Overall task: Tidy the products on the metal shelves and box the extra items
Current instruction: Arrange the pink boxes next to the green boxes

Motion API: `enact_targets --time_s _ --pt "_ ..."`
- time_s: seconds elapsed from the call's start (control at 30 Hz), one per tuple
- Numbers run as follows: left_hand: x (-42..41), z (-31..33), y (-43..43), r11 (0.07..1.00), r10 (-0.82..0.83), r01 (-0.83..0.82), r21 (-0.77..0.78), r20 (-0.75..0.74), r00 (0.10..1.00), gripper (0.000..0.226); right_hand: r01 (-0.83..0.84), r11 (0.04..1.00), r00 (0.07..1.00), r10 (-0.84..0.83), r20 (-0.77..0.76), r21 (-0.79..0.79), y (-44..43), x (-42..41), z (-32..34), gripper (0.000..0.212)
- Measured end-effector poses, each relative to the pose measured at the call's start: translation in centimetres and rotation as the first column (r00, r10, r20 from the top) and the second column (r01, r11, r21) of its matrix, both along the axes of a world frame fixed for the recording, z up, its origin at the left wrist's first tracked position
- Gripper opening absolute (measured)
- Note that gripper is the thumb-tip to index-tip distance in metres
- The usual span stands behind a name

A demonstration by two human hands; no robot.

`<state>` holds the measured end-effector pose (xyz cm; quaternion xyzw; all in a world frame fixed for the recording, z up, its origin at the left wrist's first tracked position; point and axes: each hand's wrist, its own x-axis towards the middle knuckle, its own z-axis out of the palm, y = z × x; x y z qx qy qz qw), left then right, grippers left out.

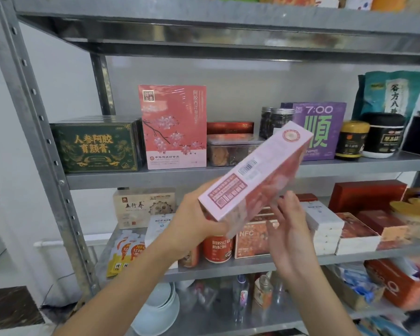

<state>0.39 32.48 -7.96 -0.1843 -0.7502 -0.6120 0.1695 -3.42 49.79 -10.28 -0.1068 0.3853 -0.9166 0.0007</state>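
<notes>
Pink box (pixel 255 175) is held in the air in front of the metal shelves (pixel 131 180), clear of every board. Its long axis runs on a slant from lower left to upper right. The lower end sits in the hands. The upper end, marked with a round seal, points up toward the purple box (pixel 323 129) at the back of the middle shelf. A narrow side with a barcode and a printed panel faces the camera, and the reddish broad face is turned down and to the right.

The left hand (pixel 194 221) grips the lower end, wrapped round it. The right hand (pixel 289 226) is open, with its fingers straight and pointing up and its fingertips against the broad face near the lower end.

On the middle shelf behind, a blossom-printed carton (pixel 174 127) stands upright near the front edge, just beside a dark green box (pixel 97 144) at the left end. To the right of the carton, a clear plastic tub (pixel 230 151) lies under a flat red box (pixel 229 128).

On the shelf below, a red can (pixel 217 248) and an orange carton (pixel 252 238) stand at the front edge, under the hands. A stack of white boxes (pixel 325 226) is to their right.
</notes>
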Motion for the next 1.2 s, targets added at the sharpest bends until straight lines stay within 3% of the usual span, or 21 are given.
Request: enact_targets --time_s 0.1,0.17,0.23,0.33,0.43,0.47,0.53,0.6,0.7,0.8,0.87,1.0,1.1,1.2 --pt "-0.3 -0.3 -0.5 0.94 -0.229 0.189 0.284 0.113 0.967 0.059 -0.158 0.987 0.986 0.158 0.054 -0.004 1.0 -1.2 -1.5 0.071" --pt "-0.4 -1.0 -0.3 0.874 -0.365 0.289 0.39 0.135 0.921 0.056 -0.287 0.958 0.956 0.288 0.061 -0.025 1.2 -1.6 -2.0 0.078" --pt "-0.6 -1.5 -0.2 0.839 -0.416 0.316 0.443 0.147 0.897 0.053 -0.262 0.965 0.964 0.262 0.056 -0.007 1.2 -2.1 -2.5 0.088" --pt "-0.9 -1.5 -0.6 0.89 -0.255 0.141 0.434 0.216 0.943 0.063 -0.105 0.993 0.991 0.101 0.085 0.046 1.3 -2.6 -1.9 0.075" --pt "-0.8 -0.7 -1.5 0.969 0.12 -0.162 0.187 0.218 0.969 0.085 0.052 0.969 0.998 -0.058 0.017 0.242 1.9 -3.0 -0.8 0.074" --pt "-0.8 -0.3 -1.8 0.97 0.193 -0.214 0.113 0.17 0.966 0.091 0.11 0.922 0.994 -0.1 -0.046 0.37 1.9 -2.9 -0.2 0.075" --pt "-1.0 0.5 -2.1 0.969 0.232 -0.238 0.058 0.093 0.968 0.103 0.255 0.736 0.964 -0.144 -0.223 0.627 1.3 -2.3 0.8 0.067" --pt "-1.6 1.2 -2.1 0.956 0.282 -0.286 0.065 0.062 0.957 0.108 0.386 0.561 0.918 -0.154 -0.365 0.733 -0.1 -1.6 1.6 0.057" --pt "-2.7 2.0 -3.2 0.916 0.254 -0.274 0.294 0.105 0.961 0.097 0.545 0.31 0.839 -0.195 -0.508 0.779 -2.3 -0.4 2.5 0.061" --pt "-3.6 3.1 -4.7 0.859 0.093 -0.143 0.492 0.125 0.988 0.084 0.633 0.163 0.774 -0.137 -0.618 0.757 -3.9 0.7 3.1 0.062" --pt "-3.9 3.5 -5.2 0.837 0.121 -0.162 0.523 0.112 0.986 0.082 0.63 0.19 0.773 -0.067 -0.63 0.753 -4.6 0.8 3.2 0.062" --pt "-4.4 3.4 -7.2 0.709 0.189 -0.217 0.671 0.115 0.975 0.074 0.472 0.532 0.785 0.109 -0.609 0.703 -4.0 0.3 2.8 0.072" --pt "-4.6 3.2 -9.1 0.539 0.082 -0.194 0.82 0.178 0.981 0.08 0.495 0.62 0.754 0.042 -0.656 0.609 -3.5 0.3 1.8 0.06" --pt "-4.5 2.6 -9.6 0.487 -0.005 -0.128 0.864 0.15 0.989 0.086 0.45 0.661 0.772 0.051 -0.633 0.601 -4.0 -0.2 1.3 0.049"
